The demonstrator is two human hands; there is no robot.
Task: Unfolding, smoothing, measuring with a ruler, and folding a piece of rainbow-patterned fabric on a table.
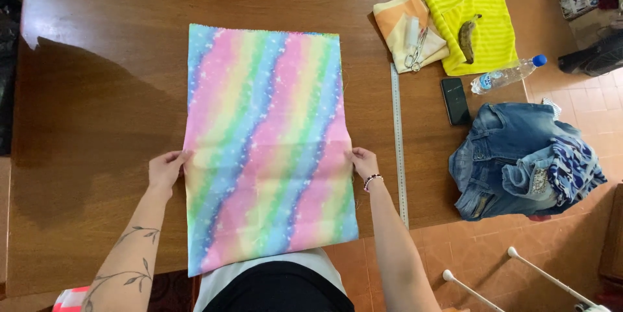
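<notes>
The fabric's [269, 150] near edge overhangs the table [84, 91] at bottom centre, hiding that rim. Both forearms are cut off by the bottom edge. The item beside the scissors [415, 52], upper right, is too small to identify.

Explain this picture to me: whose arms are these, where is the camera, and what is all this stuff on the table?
There is no machine here. The arms belong to a person who wears a camera on the head, so you look straight down at their work. The left hand and the right hand each pinch one side edge of a rainbow-striped fabric that lies flat on a wooden table. To the right lies a long metal ruler. Beyond it are scissors on a folded orange cloth, a banana on a yellow towel, a plastic water bottle, a dark phone and a heap of denim jeans.
</notes>
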